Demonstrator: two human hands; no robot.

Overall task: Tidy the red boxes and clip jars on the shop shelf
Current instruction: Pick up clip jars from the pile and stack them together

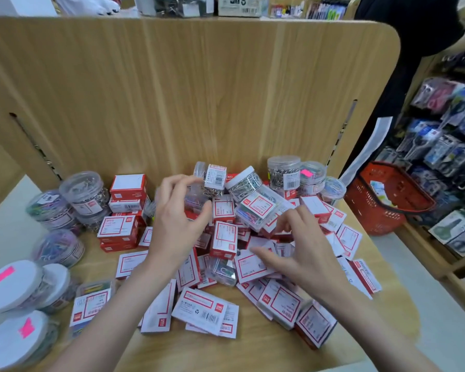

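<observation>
mostly the left hand (177,210) curls round a small clip jar (196,202) mid-heap toward the shelf's (253,347) back edge, its long axis unclear, while the nearer right hand (301,253) rests spread on red boxes (255,264).

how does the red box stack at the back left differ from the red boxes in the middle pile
The red box stack sits flat, layered and squared against the wooden back panel. The middle pile is loose, its boxes tilted, overlapping and mixed with clear clip jars. Both hold the same red boxes with white labels.

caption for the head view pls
Left hand grips a clip jar as right hand reaches into scattered red boxes.
</observation>
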